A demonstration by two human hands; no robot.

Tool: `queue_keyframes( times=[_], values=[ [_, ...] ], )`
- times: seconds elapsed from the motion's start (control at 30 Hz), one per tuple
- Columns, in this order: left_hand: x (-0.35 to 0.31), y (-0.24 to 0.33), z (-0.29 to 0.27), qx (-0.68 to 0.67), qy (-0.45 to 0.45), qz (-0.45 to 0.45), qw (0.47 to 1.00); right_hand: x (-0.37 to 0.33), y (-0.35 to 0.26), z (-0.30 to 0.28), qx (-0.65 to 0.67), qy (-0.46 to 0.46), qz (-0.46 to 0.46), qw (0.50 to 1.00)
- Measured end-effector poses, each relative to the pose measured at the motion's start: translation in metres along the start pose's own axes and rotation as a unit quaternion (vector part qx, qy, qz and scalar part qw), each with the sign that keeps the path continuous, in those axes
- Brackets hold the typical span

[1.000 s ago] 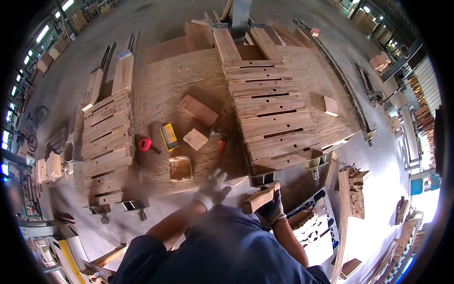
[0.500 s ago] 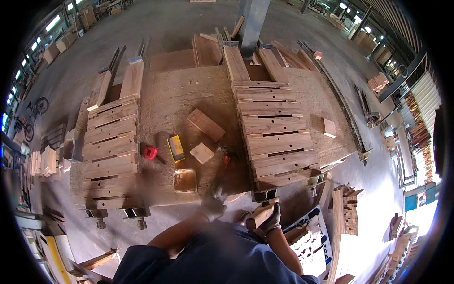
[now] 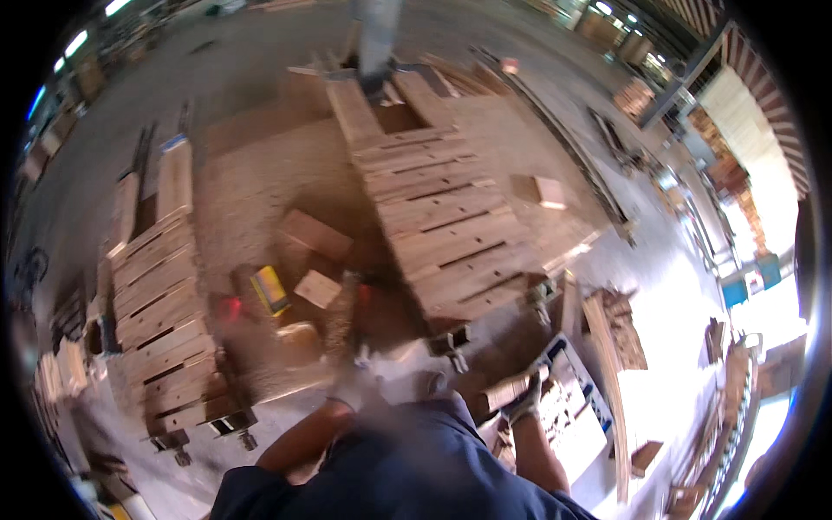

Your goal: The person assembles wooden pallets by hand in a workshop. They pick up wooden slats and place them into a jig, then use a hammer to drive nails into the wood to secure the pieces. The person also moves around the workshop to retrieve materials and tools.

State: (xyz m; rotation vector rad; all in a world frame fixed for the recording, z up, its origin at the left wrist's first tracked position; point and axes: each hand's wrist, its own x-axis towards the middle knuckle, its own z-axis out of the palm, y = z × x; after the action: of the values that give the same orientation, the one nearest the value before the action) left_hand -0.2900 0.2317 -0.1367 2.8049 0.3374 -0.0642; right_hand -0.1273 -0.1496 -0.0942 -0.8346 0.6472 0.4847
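My gloved right hand (image 3: 525,404) is closed around a wooden block (image 3: 503,394), low on the right beside a plastic crate (image 3: 596,400) full of small wood pieces. My gloved left hand (image 3: 359,385) is near the table's front edge; motion smears its fingers, so its grip cannot be made out. Ahead of it on the dusty worktable (image 3: 260,156) lie a small wood block (image 3: 318,289), a larger board piece (image 3: 317,235), a yellow box (image 3: 270,290) and a blurred red object (image 3: 230,307).
Two rows of slotted boards, a left row (image 3: 165,308) and a right row (image 3: 459,230), lie in clamps with metal ends (image 3: 451,339) jutting past the front edge. A metal column (image 3: 379,39) rises behind. Stacked timber (image 3: 617,334) and a long plank (image 3: 611,394) stand right of the crate.
My view has swung right, so the table shifts left in it. The right hand, with the wooden block, has moved right, over the crate's near side. My left hand has become blurred.
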Motion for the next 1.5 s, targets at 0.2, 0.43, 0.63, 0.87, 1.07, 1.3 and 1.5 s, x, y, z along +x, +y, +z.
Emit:
queue_keyframes(
  times=[0.2, 0.43, 0.63, 0.87, 1.07, 1.3, 1.5],
  values=[
    [0.021, 0.032, -0.079, -0.104, -0.019, -0.118, 0.987, 0.046, -0.062, -0.005, 0.0, 0.077, -0.06, 0.995],
    [0.057, 0.132, -0.134, -0.138, 0.199, 0.053, 0.969, 0.126, -0.121, -0.01, 0.015, -0.043, -0.035, 0.998],
    [0.111, 0.244, -0.141, -0.232, 0.033, 0.099, 0.967, 0.151, -0.141, 0.024, 0.026, -0.102, 0.102, 0.989],
    [0.16, 0.321, -0.105, -0.204, -0.067, 0.18, 0.96, 0.141, -0.149, 0.025, 0.035, -0.12, 0.178, 0.976],
    [0.178, 0.327, -0.083, -0.216, -0.139, 0.2, 0.946, 0.138, -0.144, 0.026, 0.036, -0.114, 0.192, 0.974],
    [0.181, 0.321, -0.087, -0.221, -0.207, 0.193, 0.933, 0.143, -0.143, 0.025, 0.002, -0.097, 0.15, 0.984],
    [0.186, 0.317, -0.086, -0.22, -0.186, 0.198, 0.937, 0.162, -0.135, 0.033, -0.047, -0.131, 0.083, 0.987]
  ],
)
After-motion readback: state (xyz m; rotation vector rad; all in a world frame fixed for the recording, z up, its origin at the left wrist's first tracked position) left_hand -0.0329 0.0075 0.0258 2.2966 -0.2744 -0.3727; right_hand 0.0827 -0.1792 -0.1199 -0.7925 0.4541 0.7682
